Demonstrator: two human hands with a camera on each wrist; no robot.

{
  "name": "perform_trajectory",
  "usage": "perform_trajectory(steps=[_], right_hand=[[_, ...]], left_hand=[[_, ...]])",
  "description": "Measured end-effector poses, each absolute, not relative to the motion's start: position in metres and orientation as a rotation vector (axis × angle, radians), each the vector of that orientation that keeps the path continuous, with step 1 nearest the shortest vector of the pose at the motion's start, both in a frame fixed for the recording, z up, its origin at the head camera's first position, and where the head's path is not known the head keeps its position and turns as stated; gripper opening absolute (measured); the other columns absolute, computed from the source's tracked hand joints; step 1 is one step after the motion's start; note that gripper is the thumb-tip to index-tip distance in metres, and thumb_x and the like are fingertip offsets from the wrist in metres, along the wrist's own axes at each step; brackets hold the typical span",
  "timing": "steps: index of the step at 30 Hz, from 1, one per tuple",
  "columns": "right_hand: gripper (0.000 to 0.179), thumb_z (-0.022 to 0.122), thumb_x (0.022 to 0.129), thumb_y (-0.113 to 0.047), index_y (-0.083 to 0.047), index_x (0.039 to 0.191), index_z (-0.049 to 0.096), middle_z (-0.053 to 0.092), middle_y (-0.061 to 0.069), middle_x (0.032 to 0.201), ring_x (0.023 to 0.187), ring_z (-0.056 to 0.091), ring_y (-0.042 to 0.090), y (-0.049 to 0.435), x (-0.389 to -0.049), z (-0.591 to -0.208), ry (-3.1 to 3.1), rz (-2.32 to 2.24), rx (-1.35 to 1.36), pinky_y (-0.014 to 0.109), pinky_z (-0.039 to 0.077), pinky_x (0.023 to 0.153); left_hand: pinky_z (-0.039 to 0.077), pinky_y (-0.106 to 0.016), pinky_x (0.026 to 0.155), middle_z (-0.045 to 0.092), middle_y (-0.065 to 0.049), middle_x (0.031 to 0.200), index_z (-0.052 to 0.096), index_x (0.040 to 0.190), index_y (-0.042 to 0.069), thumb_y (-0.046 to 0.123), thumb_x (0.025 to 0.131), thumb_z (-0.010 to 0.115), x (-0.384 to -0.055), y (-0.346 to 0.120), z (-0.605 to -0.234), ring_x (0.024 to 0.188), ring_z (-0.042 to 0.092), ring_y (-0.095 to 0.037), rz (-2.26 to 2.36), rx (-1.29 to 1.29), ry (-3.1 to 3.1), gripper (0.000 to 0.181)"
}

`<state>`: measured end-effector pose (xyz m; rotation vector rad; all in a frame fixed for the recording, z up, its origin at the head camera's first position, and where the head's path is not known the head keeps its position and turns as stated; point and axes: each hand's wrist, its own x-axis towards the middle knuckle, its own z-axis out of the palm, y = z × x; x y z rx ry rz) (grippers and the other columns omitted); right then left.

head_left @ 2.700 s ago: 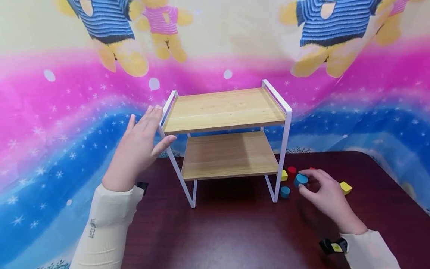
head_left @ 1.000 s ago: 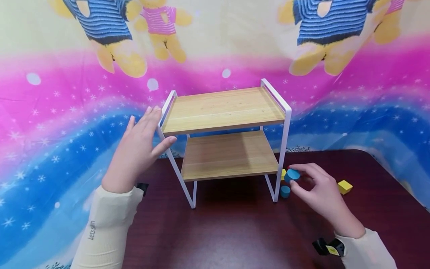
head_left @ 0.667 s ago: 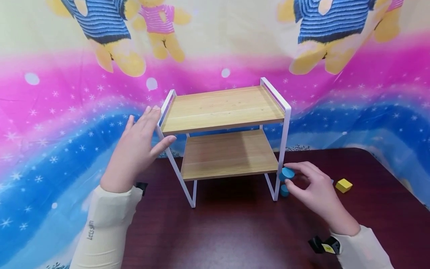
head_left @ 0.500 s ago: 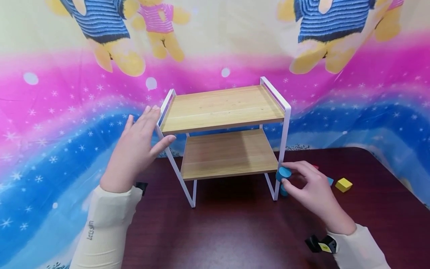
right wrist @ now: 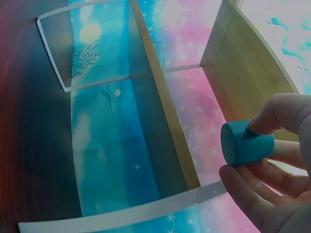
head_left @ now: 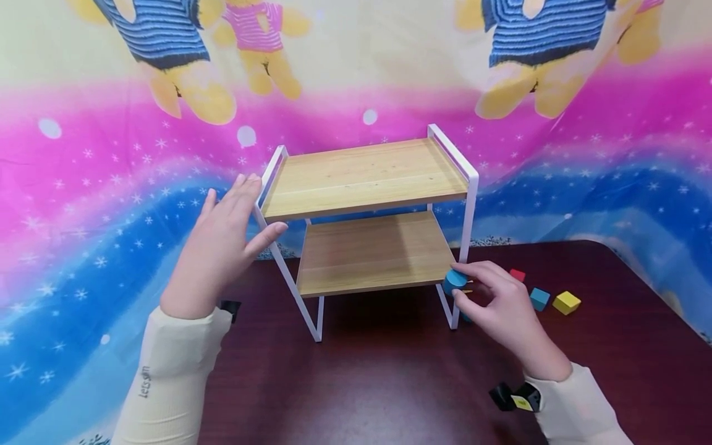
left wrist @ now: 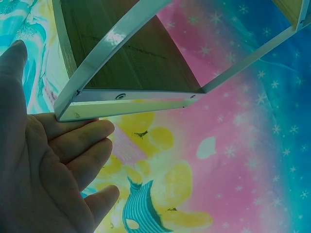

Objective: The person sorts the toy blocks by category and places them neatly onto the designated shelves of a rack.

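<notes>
A two-tier shelf with wooden boards (head_left: 367,176) and a white metal frame (head_left: 469,216) stands on the table. My left hand (head_left: 222,244) has its fingers extended at the frame's upper left side; in the left wrist view the fingers (left wrist: 82,141) lie right at the white bar. Between thumb and fingers, my right hand (head_left: 503,309) pinches a blue cylinder block (head_left: 454,282) in front of the shelf's right leg, level with the lower board's front corner. The right wrist view shows this cylinder (right wrist: 245,143) held on its side, near the lower board (right wrist: 165,97).
Right of the shelf on the dark red table (head_left: 384,383) lie a red block (head_left: 517,275), a blue cube (head_left: 539,299) and a yellow block (head_left: 567,303). Another blue piece is mostly hidden behind my right hand. A cloth printed with bears (head_left: 167,37) hangs behind.
My right hand has carried the blue cylinder left, from over the blocks to the shelf's right leg. The blue cube and red block have come into sight behind it. My left hand stays at the frame.
</notes>
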<state>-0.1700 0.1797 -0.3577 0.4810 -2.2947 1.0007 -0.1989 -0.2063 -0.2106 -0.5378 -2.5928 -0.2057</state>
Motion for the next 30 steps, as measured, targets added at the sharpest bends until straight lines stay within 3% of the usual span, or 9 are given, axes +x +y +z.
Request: perform_trajectory(steps=[4,10,30], right_hand=[[0.047,0.078,0.074,-0.002,-0.009,0.119,0.065,0.062,0.001,0.107,0.089,0.063,0.013,0.174,-0.171,-0.356,-2.284,1.031,0.486,0.024,0.054,0.074],[0.046,0.078,0.075,-0.003,-0.008,0.119,0.065,0.062,0.002,0.109,0.087,0.064,0.014,0.168,-0.172,-0.355,-2.266,1.049,0.497,0.032,0.056,0.070],[0.042,0.076,0.076,-0.006,-0.007,0.117,0.065,0.062,0.003,0.108,0.090,0.064,0.013,0.147,-0.179,-0.343,-2.194,1.073,0.558,0.033,0.056,0.072]], left_hand=[[0.001,-0.050,0.114,0.029,-0.013,0.151,0.025,0.149,0.008,0.058,0.090,0.048,-0.198,-0.206,-0.210,0.142,0.015,-0.024,-0.221,-0.539,-2.596,0.080],[-0.001,-0.049,0.114,0.030,-0.014,0.150,0.026,0.148,0.008,0.057,0.090,0.049,-0.198,-0.207,-0.211,0.142,0.015,-0.024,-0.231,-0.541,-2.591,0.080],[-0.001,-0.048,0.114,0.030,-0.015,0.150,0.027,0.148,0.006,0.058,0.090,0.048,-0.199,-0.205,-0.211,0.142,0.016,-0.025,-0.247,-0.534,-2.588,0.080]])
